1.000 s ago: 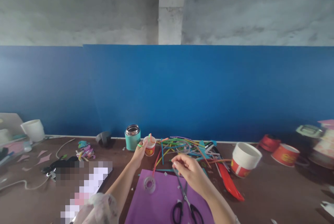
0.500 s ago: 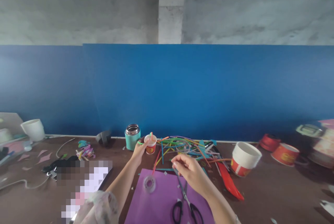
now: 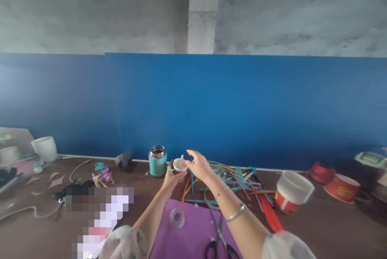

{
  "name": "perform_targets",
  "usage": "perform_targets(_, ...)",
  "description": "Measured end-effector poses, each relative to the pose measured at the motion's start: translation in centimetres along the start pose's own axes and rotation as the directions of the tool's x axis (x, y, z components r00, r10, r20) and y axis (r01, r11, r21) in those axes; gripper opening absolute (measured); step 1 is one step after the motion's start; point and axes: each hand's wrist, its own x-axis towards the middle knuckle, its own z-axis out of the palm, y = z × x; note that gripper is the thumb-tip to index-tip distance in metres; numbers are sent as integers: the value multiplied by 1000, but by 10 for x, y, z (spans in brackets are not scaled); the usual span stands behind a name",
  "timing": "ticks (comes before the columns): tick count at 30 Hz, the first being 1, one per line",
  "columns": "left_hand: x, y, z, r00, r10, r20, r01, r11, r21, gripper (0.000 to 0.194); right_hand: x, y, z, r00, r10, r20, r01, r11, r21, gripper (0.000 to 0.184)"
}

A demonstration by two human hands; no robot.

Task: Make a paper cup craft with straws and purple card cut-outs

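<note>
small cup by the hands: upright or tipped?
Upright: the small cup's mouth faces up, its white rim showing, with the left hand at its side.

Looks like a place for paper crafts; cannot be told for certain as a workshop or a classroom. Shows scissors [image 3: 220, 235], tape [image 3: 177, 218] and purple paper [image 3: 193, 239] at the near middle of a brown table [image 3: 326, 231], with coloured strips [image 3: 242, 185] just beyond. Has scraps [image 3: 57, 181] on the left, a small cup [image 3: 176, 163] in the middle, a bigger cup [image 3: 292, 194] on the right. Backs onto a blue panel [image 3: 181, 102], below a bare grey wall [image 3: 90, 9].
</note>
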Motion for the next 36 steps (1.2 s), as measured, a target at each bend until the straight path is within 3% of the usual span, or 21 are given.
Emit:
perform_targets(2, 0, -2, -1, 999, 22, 38, -23, 1000, 7, 72, 22, 1, 16, 999, 1, 39, 0, 1000, -26, 45)
perform_targets(7, 4, -9, -4, 995, 50, 84, -50, 999, 5, 65, 45, 9, 37, 990, 34, 134, -25, 997, -69, 11)
perform_targets(15, 5, -9, -3, 990, 35, 139, -32, 999, -23, 66, 53, 19, 50, 993, 96, 76, -86, 988, -125, 14)
perform_targets(28, 2, 2, -7, 982, 4, 187, 2, 1000, -30, 64, 46, 22, 42, 989, 11, 145, -6, 999, -36, 16)
perform_targets(32, 2, 4, -9, 984, 2, 179, 4, 999, -37, 67, 48, 28, 35, 991, 25, 134, -20, 999, -33, 31)
perform_targets(36, 2, 4, -12, 980, -7, 200, 16, 999, -44, 71, 46, 30, 21, 995, 27, 97, -26, 1000, -5, 33)
